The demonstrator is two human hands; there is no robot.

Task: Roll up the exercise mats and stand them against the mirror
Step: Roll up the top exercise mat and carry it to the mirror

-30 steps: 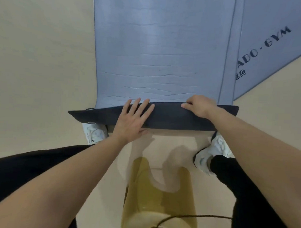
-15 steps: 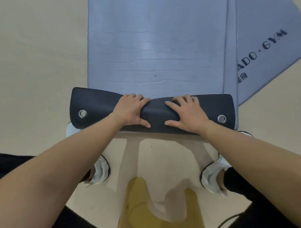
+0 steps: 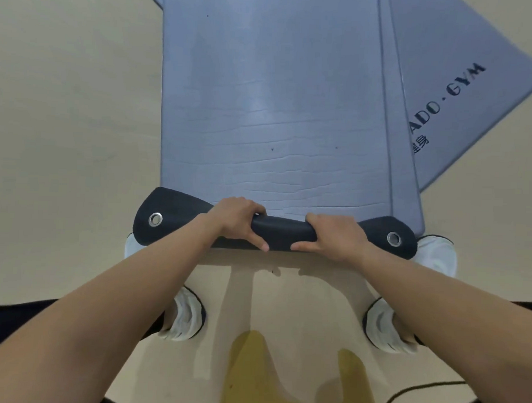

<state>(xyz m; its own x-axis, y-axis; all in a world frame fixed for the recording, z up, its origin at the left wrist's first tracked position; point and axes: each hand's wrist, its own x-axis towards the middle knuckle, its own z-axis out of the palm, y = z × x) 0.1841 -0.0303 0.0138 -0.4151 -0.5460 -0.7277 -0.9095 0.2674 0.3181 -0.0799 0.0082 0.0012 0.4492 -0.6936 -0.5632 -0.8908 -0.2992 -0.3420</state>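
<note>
Down from the head camera we see a grey-blue mat lying flat on the pale floor, running away from the person. Its near end is turned over on itself so that the dark underside faces up in a short, loose roll. The roll is tightest in the middle, between the hands. Its two corners flare out wider, each with a metal eyelet: one at the left, one at the right.

We find the left hand gripping the roll left of centre. Its fingers are curled together over the far side and its thumb is stretched along the near edge, pointing toward the other hand. The right hand grips the roll just right of centre in the same way — fingers wrapped over the top, thumb laid along the near edge and pointing left. The fingertips of both hands are tucked behind the roll, so we cannot tell how far under they reach. The hands are near each other but apart, with bare roll between them.

To the right a second mat lies at an angle, partly under the first, printed with letters reading "ADO·GYM". Nearer the camera we see a white shoe on the left and another on the right, both on the floor behind the roll — and a thin dark cable at the lower right.
</note>
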